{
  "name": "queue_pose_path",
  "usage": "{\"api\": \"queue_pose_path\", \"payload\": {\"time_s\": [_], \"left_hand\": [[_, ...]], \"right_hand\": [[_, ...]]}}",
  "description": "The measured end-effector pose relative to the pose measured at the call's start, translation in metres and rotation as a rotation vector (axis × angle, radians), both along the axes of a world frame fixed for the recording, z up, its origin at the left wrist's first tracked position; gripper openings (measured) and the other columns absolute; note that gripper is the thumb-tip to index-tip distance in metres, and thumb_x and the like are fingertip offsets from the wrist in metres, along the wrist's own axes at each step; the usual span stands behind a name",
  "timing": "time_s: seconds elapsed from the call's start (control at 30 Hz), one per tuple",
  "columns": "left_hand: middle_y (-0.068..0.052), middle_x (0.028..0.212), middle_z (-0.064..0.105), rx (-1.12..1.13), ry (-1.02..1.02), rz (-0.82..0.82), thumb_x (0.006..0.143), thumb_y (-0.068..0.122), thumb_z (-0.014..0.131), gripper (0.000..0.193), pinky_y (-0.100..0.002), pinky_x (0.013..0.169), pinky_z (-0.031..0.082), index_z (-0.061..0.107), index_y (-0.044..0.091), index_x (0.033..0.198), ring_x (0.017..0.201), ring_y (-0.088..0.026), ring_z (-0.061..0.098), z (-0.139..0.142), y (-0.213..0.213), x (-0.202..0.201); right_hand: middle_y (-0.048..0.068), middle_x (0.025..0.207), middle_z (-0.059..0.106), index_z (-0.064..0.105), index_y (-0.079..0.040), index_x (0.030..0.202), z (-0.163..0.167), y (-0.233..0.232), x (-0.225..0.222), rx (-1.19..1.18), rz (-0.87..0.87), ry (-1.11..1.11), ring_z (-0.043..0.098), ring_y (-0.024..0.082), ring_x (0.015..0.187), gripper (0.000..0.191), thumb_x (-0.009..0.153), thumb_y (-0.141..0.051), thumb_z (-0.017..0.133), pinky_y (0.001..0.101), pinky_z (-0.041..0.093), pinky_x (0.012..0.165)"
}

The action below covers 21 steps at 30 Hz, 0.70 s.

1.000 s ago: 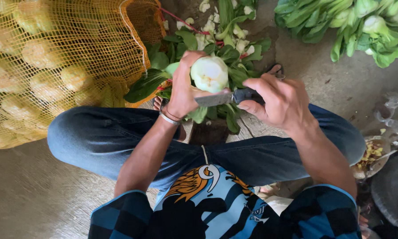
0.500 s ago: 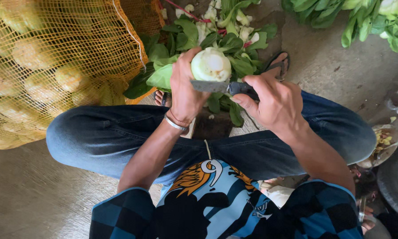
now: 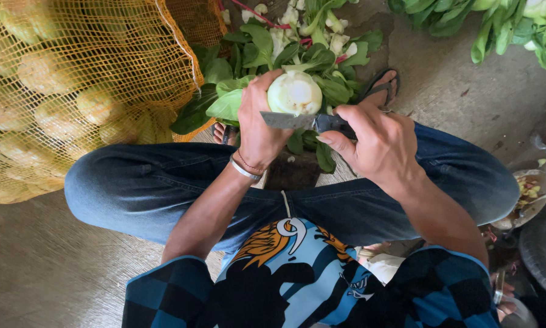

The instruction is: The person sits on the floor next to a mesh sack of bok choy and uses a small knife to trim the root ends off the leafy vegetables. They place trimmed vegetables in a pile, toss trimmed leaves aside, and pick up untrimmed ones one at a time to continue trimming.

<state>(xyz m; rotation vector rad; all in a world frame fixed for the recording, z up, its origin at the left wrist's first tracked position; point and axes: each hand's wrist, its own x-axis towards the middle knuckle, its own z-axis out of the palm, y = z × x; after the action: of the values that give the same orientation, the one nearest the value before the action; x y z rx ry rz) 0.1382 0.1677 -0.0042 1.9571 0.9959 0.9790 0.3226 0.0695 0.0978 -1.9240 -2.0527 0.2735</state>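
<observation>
Kohlrabi (image 3: 295, 93) raised, between hands (image 3: 257, 130)

Knife blade (image 3: 288, 119) – dull grey metal; peeled bulb (image 3: 295, 93) seen smooth, moist-pale; sack (image 3: 72, 79) – coarse yellow plastic netting; jeans (image 3: 163, 182) matt denim.

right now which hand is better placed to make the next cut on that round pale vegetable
Right. The right hand grips the knife, its blade lying against the vegetable. The left hand is wrapped around the vegetable, steadying it.
</observation>
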Motion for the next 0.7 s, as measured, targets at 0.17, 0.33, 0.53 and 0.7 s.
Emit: {"api": "queue_pose_path", "payload": {"time_s": [0.17, 0.33, 0.53, 0.7], "left_hand": [[-0.015, 0.123, 0.061, 0.043, -0.003, -0.013, 0.073, 0.013, 0.097, 0.080, -0.046, 0.097, 0.047, 0.047, 0.004, 0.135, 0.110, -0.037, 0.061, -0.003, -0.002, -0.003], [-0.013, 0.124, 0.062, 0.137, 0.014, -0.050, 0.070, 0.015, 0.097, 0.082, -0.044, 0.094, 0.046, 0.047, 0.006, 0.134, 0.106, -0.034, 0.061, -0.002, 0.000, -0.008], [-0.010, 0.124, 0.064, 0.093, 0.044, -0.078, 0.071, 0.018, 0.096, 0.072, -0.042, 0.095, 0.045, 0.056, 0.005, 0.129, 0.107, -0.030, 0.060, 0.003, -0.001, -0.012], [-0.010, 0.121, 0.067, 0.078, 0.076, -0.077, 0.068, 0.022, 0.096, 0.065, -0.041, 0.093, 0.045, 0.064, 0.004, 0.122, 0.105, -0.030, 0.060, 0.007, -0.001, -0.012]], "right_hand": [[0.009, 0.088, 0.070, 0.069, -0.006, 0.112, 0.003, 0.001, -0.004, 0.016, 0.009, -0.001, 0.071, 0.029, 0.073, 0.046, 0.098, -0.050, 0.072, 0.0393, 0.055, 0.062], [0.008, 0.088, 0.069, 0.070, -0.006, 0.111, 0.010, 0.000, 0.001, 0.030, 0.023, -0.001, 0.070, 0.028, 0.073, 0.045, 0.096, -0.049, 0.075, 0.0386, 0.054, 0.062], [0.007, 0.088, 0.069, 0.071, -0.007, 0.110, 0.013, -0.003, 0.005, 0.041, 0.028, -0.023, 0.070, 0.027, 0.073, 0.046, 0.097, -0.051, 0.074, 0.0381, 0.054, 0.062], [0.007, 0.083, 0.069, 0.073, -0.008, 0.106, 0.016, -0.002, 0.007, 0.049, 0.052, -0.069, 0.068, 0.026, 0.066, 0.046, 0.096, -0.053, 0.073, 0.0371, 0.053, 0.058]]}}
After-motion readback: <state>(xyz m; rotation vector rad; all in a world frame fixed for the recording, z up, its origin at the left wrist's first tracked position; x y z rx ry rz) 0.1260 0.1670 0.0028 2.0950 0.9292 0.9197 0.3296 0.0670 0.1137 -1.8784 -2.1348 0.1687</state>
